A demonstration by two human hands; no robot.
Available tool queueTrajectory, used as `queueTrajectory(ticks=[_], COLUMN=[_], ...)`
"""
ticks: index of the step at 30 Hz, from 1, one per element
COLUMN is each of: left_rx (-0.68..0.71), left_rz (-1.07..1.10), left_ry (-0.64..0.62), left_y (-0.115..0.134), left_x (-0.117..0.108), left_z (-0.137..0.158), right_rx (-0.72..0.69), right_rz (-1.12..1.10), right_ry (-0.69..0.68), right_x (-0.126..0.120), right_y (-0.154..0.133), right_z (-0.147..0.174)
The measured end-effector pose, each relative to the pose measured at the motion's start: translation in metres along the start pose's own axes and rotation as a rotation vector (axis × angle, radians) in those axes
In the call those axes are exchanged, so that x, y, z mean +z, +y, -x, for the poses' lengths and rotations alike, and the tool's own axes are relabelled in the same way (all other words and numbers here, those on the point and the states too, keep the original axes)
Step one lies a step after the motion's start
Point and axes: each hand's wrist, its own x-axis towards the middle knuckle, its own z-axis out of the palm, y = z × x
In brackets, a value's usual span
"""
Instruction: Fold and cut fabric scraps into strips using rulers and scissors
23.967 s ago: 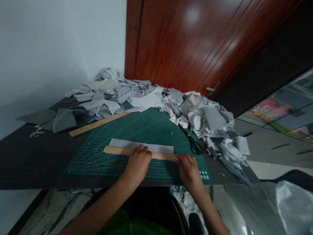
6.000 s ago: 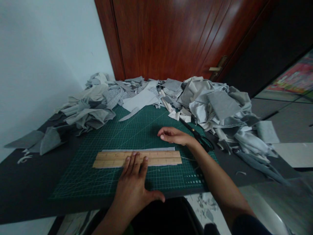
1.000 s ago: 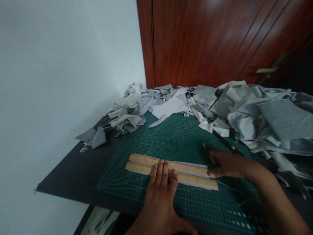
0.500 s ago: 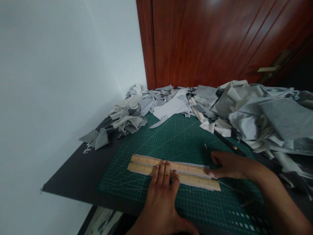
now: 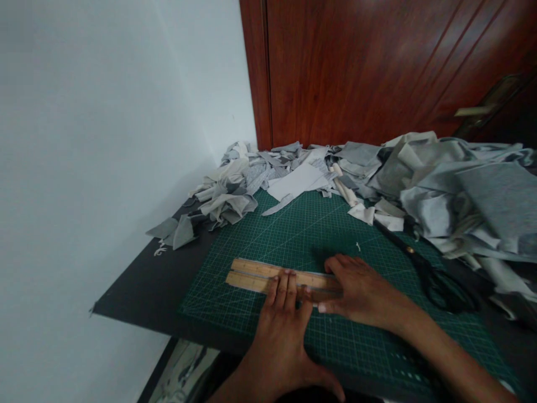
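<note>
Two wooden rulers [image 5: 251, 274] lie side by side on the green cutting mat [image 5: 251, 313], with thin edges of pale cloth showing along them. My left hand [image 5: 285, 313] rests flat across their middle, fingertips pressing down and thumb out to the side. Across their right part, my right hand [image 5: 356, 288] straddles both rulers, fingers at the far edge and thumb at the near edge. It covers the rulers' right ends. Black-handled scissors [image 5: 448, 291] lie on the mat, right of my right hand.
Grey and cream cloth scraps [image 5: 229, 198] are heaped at the back left; a larger heap [image 5: 440, 190] fills the right. A white flat piece [image 5: 297, 182] lies at the back. The dark table [image 5: 138, 291] meets a white wall [image 5: 104, 140]; behind stands a brown door [image 5: 356, 73].
My right hand has moved left from the rulers' right end to grip across them, uncovering the scissors' handles. My left hand stays pressed on the rulers. The view has shifted slightly.
</note>
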Motion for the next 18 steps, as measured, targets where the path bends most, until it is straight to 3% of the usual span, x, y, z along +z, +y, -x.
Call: queueTrajectory(ticks=[18], left_rx=[0.015], left_rz=[0.032], left_ry=[0.047], left_y=[0.0], left_x=[-0.002], left_z=[0.0], right_rx=[0.02], right_rz=[0.035], right_ry=[0.055], right_x=[0.012], right_y=[-0.001], right_z=[-0.004])
